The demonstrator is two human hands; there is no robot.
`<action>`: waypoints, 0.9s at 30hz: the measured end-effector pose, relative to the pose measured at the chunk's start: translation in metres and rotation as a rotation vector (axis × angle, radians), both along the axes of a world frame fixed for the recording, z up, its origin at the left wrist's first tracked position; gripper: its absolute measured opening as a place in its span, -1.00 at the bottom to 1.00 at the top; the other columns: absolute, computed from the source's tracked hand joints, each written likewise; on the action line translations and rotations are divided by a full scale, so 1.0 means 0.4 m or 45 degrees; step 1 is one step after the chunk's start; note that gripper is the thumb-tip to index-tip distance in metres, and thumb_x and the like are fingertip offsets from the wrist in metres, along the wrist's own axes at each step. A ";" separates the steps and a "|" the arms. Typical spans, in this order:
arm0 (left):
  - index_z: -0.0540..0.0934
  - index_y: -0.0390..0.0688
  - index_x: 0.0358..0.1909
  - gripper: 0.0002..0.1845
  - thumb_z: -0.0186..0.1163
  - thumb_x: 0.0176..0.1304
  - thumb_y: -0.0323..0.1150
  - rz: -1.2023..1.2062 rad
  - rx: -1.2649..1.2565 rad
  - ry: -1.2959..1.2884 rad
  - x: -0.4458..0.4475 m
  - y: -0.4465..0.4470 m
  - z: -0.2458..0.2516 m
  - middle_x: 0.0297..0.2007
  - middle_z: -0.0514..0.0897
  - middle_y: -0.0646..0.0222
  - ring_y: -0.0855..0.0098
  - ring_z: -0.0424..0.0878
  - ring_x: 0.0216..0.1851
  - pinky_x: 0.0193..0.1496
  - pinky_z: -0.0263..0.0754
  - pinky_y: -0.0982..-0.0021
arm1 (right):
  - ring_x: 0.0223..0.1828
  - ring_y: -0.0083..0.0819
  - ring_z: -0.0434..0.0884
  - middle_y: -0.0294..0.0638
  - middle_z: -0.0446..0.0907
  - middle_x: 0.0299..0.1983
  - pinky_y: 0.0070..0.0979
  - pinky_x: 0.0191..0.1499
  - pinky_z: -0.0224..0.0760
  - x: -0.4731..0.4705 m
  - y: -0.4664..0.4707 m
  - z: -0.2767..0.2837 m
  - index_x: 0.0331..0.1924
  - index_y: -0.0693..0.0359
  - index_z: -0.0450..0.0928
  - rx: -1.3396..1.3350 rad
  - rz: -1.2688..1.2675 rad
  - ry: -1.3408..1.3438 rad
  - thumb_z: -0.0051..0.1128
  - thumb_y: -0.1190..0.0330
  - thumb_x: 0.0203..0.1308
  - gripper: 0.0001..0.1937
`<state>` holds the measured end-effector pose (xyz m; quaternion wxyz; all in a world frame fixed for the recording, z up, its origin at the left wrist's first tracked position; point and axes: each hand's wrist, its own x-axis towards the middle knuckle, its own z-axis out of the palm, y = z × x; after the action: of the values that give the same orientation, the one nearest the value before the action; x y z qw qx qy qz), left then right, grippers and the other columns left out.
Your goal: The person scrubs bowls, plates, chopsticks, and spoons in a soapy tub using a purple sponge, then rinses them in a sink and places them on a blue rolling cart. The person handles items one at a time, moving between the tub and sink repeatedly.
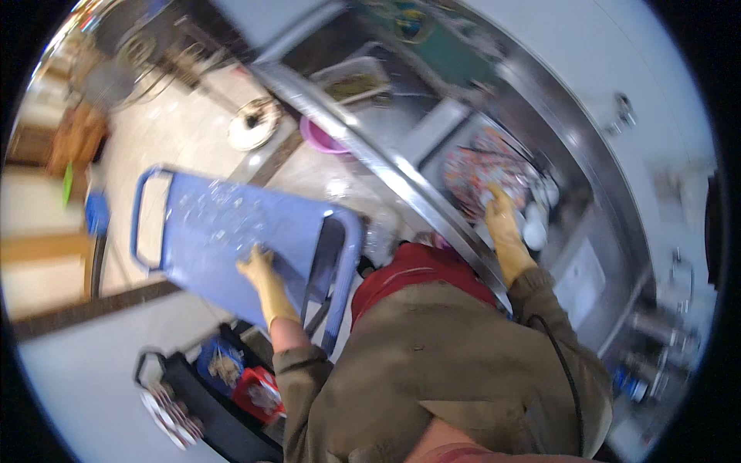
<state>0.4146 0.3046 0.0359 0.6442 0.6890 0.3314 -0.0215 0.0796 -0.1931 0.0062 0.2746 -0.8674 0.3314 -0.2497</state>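
Note:
Both of my hands wear yellow rubber gloves. My left hand [259,272] is over the blue plastic top of a cart [289,214], near a cluster of small clear glass-like items [223,211]; its fingers look apart, and nothing shows in them. On the right, my right hand [503,223] reaches into a stainless steel sink at a pile of orange-and-white patterned items [480,168]. A small white object lies at its fingertips; blur hides whether the fingers grip it. White rounded dishes [535,226] sit beside that hand.
The sink's metal front edge [399,173] runs diagonally before me. Beyond are a white basket [347,81] with green contents and a pink basin [324,136] on the floor. A black cart [214,399] with red and blue containers stands at lower left. Faucets [622,113] line the wall.

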 end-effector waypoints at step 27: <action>0.60 -0.42 0.26 -0.57 0.02 0.68 -0.25 -0.997 1.015 -0.168 -0.343 -0.348 0.194 0.12 0.73 -0.05 0.16 0.71 0.10 0.21 0.57 0.26 | 0.13 0.05 0.74 0.16 0.72 0.15 -0.16 0.18 0.57 -0.041 -0.438 -0.454 0.32 0.34 0.52 0.912 -0.691 0.876 0.34 -0.21 0.14 -0.14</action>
<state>0.2773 0.1654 0.1134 0.2973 0.9506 -0.0077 -0.0891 0.0631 -0.3684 -0.1755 0.3541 -0.6350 0.6771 0.1137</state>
